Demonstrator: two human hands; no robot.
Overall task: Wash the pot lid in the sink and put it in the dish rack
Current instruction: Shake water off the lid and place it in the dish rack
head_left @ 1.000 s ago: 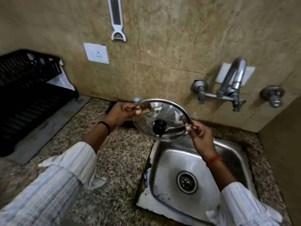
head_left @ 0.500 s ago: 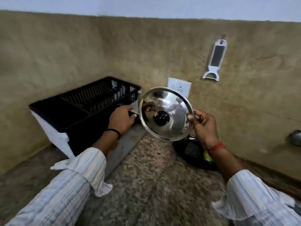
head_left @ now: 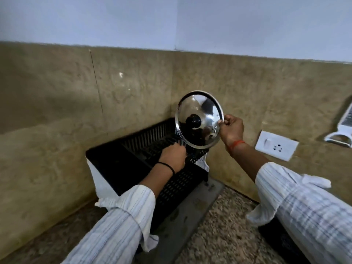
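Observation:
The steel pot lid (head_left: 206, 113) with a black knob stands almost upright, knob side toward me, just above the far right corner of the black slatted dish rack (head_left: 133, 155). My right hand (head_left: 231, 128) pinches its right rim. My left hand (head_left: 172, 155) is over the rack, its fingers curled at the lid's lower left rim. The lid's bottom edge is close to the rack's slats; whether it touches them I cannot tell. The sink is out of view.
The rack sits in the wall corner on a grey drain mat (head_left: 190, 212) on the granite counter (head_left: 224, 231). On the right wall are a white socket (head_left: 276, 145) and a hanging white peeler (head_left: 342, 128). A dark object (head_left: 282, 242) lies at the lower right.
The lid has travelled left from over the sink to above the rack and tipped more upright. My left hand slid down from the lid's left rim to its lower edge.

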